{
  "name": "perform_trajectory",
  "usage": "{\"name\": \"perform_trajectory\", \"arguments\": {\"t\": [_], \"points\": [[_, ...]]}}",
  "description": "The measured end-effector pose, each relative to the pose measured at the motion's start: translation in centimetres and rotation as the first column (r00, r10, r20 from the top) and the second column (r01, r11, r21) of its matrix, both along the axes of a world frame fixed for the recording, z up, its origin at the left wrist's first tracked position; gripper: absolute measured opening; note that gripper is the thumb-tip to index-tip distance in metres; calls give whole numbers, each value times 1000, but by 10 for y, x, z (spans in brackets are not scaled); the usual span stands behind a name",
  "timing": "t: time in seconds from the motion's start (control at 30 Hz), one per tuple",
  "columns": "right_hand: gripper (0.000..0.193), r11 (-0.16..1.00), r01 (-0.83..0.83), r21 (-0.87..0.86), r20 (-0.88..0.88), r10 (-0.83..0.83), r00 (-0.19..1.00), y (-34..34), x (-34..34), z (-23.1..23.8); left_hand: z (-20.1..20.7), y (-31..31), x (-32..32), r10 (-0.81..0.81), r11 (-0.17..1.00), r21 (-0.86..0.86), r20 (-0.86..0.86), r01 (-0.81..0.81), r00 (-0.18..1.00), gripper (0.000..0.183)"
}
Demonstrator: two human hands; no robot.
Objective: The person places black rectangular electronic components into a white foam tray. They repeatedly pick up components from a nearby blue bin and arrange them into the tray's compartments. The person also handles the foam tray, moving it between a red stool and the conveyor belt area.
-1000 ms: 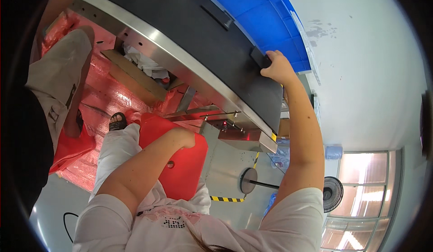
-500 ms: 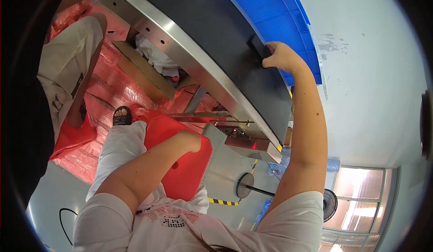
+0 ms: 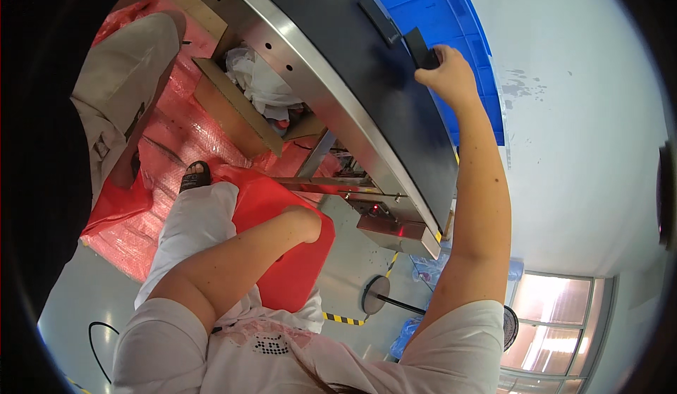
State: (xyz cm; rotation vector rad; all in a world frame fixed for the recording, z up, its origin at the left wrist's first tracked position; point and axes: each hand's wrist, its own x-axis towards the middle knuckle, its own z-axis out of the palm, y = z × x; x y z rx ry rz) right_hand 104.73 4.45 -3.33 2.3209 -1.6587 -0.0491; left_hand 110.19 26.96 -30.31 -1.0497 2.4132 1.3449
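Observation:
My right hand (image 3: 451, 77) is pinching a flat black rectangular piece (image 3: 421, 47) over the far edge of the black conveyor belt (image 3: 352, 59), right beside the blue plastic bin (image 3: 423, 3). A similar dark, flat rectangular piece (image 3: 379, 24) lies on the belt just left of it. My left hand (image 3: 303, 223) is low, over a red plastic seat-like panel (image 3: 300, 271). Its fingers are turned under and hidden, so I cannot tell whether they hold anything.
The conveyor's metal side rail (image 3: 310, 77) runs diagonally, with a metal control box (image 3: 398, 233) below its near end. An open cardboard box (image 3: 236, 105) of white material sits on pink bubble wrap (image 3: 190, 130). Another person's beige-trousered leg (image 3: 130, 77) is at left. A fan base (image 3: 375, 294) stands lower right.
My right hand has moved slightly up, and the black piece in it now stands raised at the bin's edge. Another dark piece has come further into view along the belt.

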Motion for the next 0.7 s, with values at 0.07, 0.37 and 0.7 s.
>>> {"name": "perform_trajectory", "arguments": {"t": [0.07,0.37,0.7], "points": [[60,999,-21,28,59,19,998,-9,11,-1,1,-2,-2,2,1000,22,11,-2,1000,32],[59,843,140,519,86,-215,973,-20,13,1,13,-6,1,19,996,90,20,-21,1000,32],[56,997,70,13,-105,-69,992,19,-16,-11,15,-4,2,56,995,77,23,-58,998,32]]}}
